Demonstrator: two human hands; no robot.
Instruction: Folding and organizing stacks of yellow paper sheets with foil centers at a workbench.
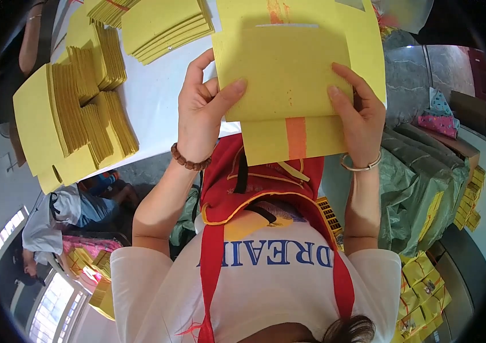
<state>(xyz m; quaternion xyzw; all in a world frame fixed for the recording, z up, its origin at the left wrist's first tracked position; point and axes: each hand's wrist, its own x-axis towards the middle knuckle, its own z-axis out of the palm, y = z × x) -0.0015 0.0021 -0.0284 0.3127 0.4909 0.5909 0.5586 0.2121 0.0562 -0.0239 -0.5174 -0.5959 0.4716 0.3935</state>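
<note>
Head view gives me the yellow paper (286,74) above the near edge of the white table (157,97), with a striped sheet (277,140) showing below it, in front of the red apron (226,191). My left hand (198,114) and right hand (363,121) pinch its two sides, thumbs on the face, grip nearly closed (how many layers are in it, I can't tell). I'd keep both thumbs level, press lightly so nothing creases, and square the lower sheet, which looks slightly skewed, judging alignment by the side edges.
</note>
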